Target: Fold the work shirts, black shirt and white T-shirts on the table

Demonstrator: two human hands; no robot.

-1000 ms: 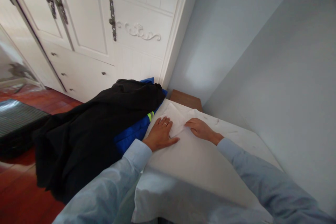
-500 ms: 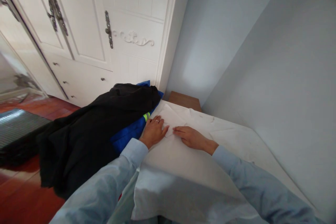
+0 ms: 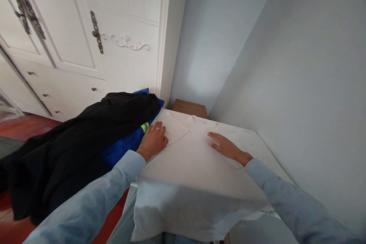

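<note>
The white cloth (image 3: 194,167) lies spread on the bench (image 3: 276,164), at the lower centre of the frame. Its near edge hangs over the front of the bench toward the bottom of the frame. A folded flap (image 3: 176,129) forms a pointed layer at the cloth's upper left part, near the centre of the frame.

The left hand (image 3: 154,140) is positioned left of centre, palm down, at the left side of the folded flap. Its fingers are extended, lightly spread and flat against the cloth; a ring is fitted on one finger. The right hand (image 3: 227,148) is positioned right of centre, over the cloth and apart from the flap. Its fingers are extended close together, the thumb stands slightly away, and nothing is gripped; whether the fingertips touch the cloth cannot be told.

A black garment (image 3: 74,137) covers the left side of the frame, lying over a blue garment (image 3: 122,149). The blue garment carries a yellow-green and grey strip (image 3: 145,127) just beside the left hand. A white wardrobe (image 3: 131,4) with dark metal handles (image 3: 96,32) occupies the upper left. A brown wooden piece (image 3: 190,108) stands behind the bench's far edge.
</note>
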